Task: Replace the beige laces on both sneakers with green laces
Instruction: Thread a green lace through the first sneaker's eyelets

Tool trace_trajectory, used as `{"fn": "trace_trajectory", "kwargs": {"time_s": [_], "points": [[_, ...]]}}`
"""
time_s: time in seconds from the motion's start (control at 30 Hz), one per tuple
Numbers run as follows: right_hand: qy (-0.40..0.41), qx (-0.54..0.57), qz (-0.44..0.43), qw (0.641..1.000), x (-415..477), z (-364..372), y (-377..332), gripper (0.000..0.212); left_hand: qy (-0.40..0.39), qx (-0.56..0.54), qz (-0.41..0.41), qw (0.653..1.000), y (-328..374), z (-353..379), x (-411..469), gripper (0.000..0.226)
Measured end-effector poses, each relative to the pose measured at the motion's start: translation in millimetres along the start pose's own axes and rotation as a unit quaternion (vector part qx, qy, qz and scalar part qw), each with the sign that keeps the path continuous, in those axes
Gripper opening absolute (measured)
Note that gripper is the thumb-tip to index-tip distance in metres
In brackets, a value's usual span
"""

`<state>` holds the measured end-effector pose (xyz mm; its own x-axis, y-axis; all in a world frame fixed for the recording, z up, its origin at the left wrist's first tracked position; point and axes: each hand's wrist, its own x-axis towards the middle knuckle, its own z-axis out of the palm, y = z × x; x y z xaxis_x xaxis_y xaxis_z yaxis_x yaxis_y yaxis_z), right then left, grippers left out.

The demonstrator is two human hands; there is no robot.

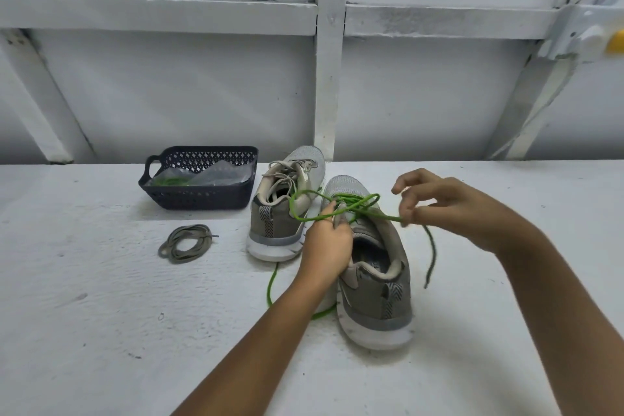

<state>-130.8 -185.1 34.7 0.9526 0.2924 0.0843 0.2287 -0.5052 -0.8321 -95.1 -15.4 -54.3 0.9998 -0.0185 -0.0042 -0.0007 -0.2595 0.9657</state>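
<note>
Left hand: the left hand [326,243] reaches in from the bench's near edge with the forearm angled up and right. Its fingers are curled on the tongue area of the near sneaker [374,294], and the green lace [368,213] crosses over a fingertip.
Right hand: the right hand [442,209] is raised just right of the shoe's front, wrist bent. Thumb and forefinger pinch the green lace and the other fingers are spread and lifted.
Green lace: looped over the near sneaker's eyelet area. One end hangs from the right hand's pinch; the other trails on the bench [101,331] behind the left forearm.
Near sneaker: mid-bench, heel toward the near edge.
Far sneaker: the far sneaker [280,223] is just left of it, toward the back edge, with beige laces [287,167] in.
Loose beige lace: the loose beige lace [185,243] is coiled on the bench, left of the shoes.
Basket: the dark basket [199,199] is by the back edge, left of the far sneaker, holding a clear bag [219,174] and a spare green lace [169,181].
</note>
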Motion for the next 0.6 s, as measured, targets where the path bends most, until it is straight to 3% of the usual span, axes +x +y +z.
{"fn": "trace_trajectory", "kwargs": {"time_s": [0.07, 0.13, 0.23, 0.4, 0.5, 0.6], "points": [[-0.072, 0.025, 0.004, 0.997, -10, -11, -7, 0.018, 0.005, -0.013, 0.002, 1.0, -2, 1, 2, 0.047], [-0.091, -0.059, 0.029, 0.994, -8, -12, -7, 0.019, 0.002, -0.013, 0.002, 1.0, -3, 2, 2, 0.047], [-0.022, -0.236, 0.05, 0.97, 12, 9, 0, 0.013, -0.001, 0.0, -0.009, 1.0, 1, 1, 0, 0.047], [0.057, -0.4, 0.097, 0.909, 54, 58, 13, 0.034, -0.001, 0.007, -0.022, 1.0, 2, -1, -1, 0.04], [0.068, -0.413, 0.116, 0.901, 71, 69, 18, 0.032, 0.001, 0.018, -0.016, 1.0, 1, 0, -1, 0.034], [0.076, -0.332, 0.086, 0.936, 72, 62, 20, 0.017, 0.001, 0.018, -0.016, 1.0, 2, -1, -1, 0.039]]}}
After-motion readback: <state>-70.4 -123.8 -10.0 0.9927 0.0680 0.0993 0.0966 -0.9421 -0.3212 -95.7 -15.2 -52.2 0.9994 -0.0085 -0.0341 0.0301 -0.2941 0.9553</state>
